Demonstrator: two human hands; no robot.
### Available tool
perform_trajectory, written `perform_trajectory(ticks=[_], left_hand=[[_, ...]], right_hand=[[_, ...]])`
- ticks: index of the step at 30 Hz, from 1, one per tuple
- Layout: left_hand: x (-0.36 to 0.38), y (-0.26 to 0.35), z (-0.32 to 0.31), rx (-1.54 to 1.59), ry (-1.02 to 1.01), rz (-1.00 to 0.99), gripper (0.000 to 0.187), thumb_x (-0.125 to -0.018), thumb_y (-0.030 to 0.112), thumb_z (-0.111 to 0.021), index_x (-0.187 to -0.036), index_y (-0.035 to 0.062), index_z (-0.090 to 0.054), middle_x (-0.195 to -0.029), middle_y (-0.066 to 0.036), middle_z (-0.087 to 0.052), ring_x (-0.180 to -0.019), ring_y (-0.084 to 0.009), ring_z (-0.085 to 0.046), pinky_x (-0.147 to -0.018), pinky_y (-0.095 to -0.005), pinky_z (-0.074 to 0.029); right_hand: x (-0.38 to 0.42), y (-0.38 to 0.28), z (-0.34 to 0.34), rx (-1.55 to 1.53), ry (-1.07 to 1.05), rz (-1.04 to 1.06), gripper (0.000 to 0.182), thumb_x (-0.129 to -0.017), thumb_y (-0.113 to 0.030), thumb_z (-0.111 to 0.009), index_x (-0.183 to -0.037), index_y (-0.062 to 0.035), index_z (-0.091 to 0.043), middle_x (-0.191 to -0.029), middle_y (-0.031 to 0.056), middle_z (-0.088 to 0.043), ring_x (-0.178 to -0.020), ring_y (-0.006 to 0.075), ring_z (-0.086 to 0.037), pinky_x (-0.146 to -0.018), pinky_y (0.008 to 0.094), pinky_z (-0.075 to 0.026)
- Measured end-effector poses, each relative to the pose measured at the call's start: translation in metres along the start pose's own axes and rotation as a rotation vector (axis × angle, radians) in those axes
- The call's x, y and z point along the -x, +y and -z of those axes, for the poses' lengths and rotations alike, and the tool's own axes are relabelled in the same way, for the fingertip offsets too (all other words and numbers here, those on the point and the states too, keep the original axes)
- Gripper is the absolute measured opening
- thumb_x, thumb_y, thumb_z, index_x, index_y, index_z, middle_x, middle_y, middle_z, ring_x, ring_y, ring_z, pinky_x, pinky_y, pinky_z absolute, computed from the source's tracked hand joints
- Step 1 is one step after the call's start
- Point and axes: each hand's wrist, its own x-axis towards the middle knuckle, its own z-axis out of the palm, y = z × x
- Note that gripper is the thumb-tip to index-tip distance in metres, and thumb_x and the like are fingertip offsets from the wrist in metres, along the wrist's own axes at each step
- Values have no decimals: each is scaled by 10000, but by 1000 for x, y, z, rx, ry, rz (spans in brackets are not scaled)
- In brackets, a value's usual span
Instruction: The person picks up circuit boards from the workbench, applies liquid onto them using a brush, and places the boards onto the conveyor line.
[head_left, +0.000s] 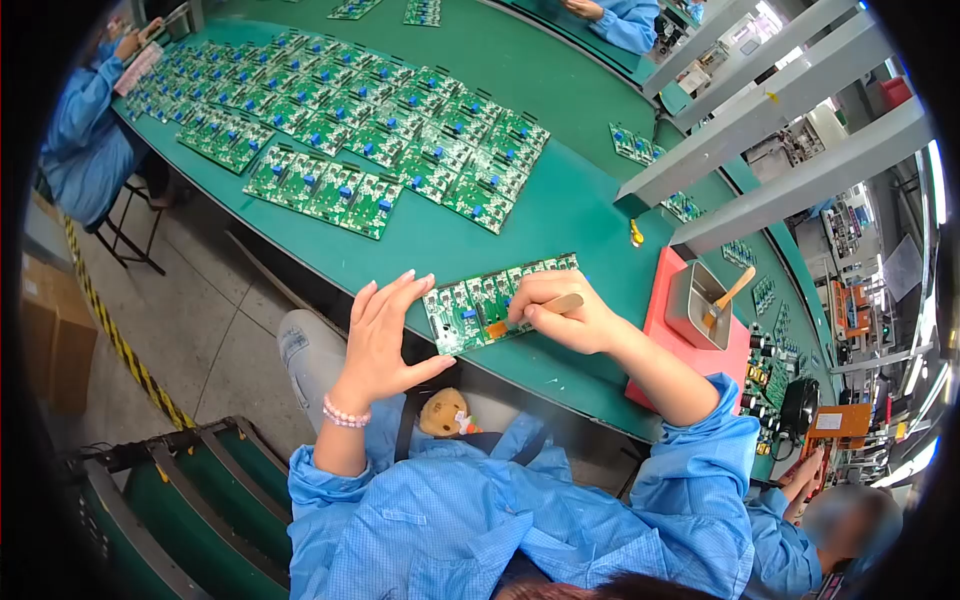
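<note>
A strip of circuit boards (497,300) lies at the near edge of the green table (560,215), its long axis running from near left up to far right. Both hands meet on it from opposite ends of the near part. The left hand (385,335) stands on edge at the strip's left end, fingers straight and pressed together, thumb spread out below, so the palm braces the end board; fingertips touch its corner. The right hand (565,312) rests on top of the strip toward the middle, fingers curled and pinching a brush (560,303) with a pale handle; the handle lies nearly along the strip, its tip pointing left toward the left hand. The brush end itself is hidden under the fingers. The right hand is the nearer one to the board surface being worked; the left only holds the end.

To the right, just beside the right forearm, a red tray (668,335) bears a small metal box (697,303) with a second brush (728,297) leaning in it. Far across the table, well apart, many more boards (385,135) lie in rows. Nothing stands between the hands and the strip. A person in a blue coat (85,125) sits at the far left end, and another person's hand (805,478) shows at the near right.
</note>
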Motion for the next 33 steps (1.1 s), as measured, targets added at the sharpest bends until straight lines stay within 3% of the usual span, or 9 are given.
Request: perform_trajectory(ticks=[8, 10, 15, 18, 21, 33], left_hand=[[0, -1, -2, 16, 7, 3, 900, -674, 440, -793, -1384, 53, -398, -1368, -66, -570, -1341, -264, -431, -1132, -460, -196], [1, -1, -1, 21, 18, 12, 897, -674, 440, -793, -1383, 57, -400, -1366, -65, -571, -1341, -265, -431, -1132, -462, -198], [1, -1, -2, 46, 26, 15, 883, -673, 444, -792, -1379, 71, -415, -1344, -63, -580, -1347, -269, -428, -1129, -471, -208], [0, 2, 1, 27, 31, 14, 859, -708, 462, -779, -1387, 82, -415, -1340, -52, -574, -1336, -252, -446, -1121, -475, -251], [0, 2, 0, 26, 43, 13, 860, -715, 475, -774, -1390, 84, -412, -1336, -49, -573, -1334, -249, -447, -1119, -474, -253], [2, -2, -3, 22, 74, -10, 856, -720, 499, -766, -1387, 97, -410, -1345, -31, -560, -1320, -232, -461, -1111, -467, -270]], right_hand=[[15, -1, 19, 47, 24, -123, 201, -832, -169, -522, -788, -12, -640, -757, 111, -641, -695, 273, -611, -646, 372, -489], [16, -5, 19, 132, 58, -76, 193, -842, -125, -518, -772, -1, -649, -712, 88, -629, -643, 224, -581, -605, 342, -458], [3, -25, 0, 77, 194, -70, 135, -870, -97, -594, -835, -23, -701, -718, 93, -663, -618, 243, -629, -582, 349, -500], [-11, -30, -24, 275, 219, 92, 55, -831, -79, -685, -816, -34, -712, -712, 92, -673, -612, 250, -651, -557, 351, -524], [-20, -27, -35, 317, 241, 152, 57, -840, -66, -682, -840, -27, -724, -721, 79, -682, -582, 220, -636, -526, 318, -498], [-29, -29, -49, 441, 267, 185, 59, -804, -58, -713, -752, -41, -692, -614, 72, -615, -512, 224, -607, -463, 336, -482]])
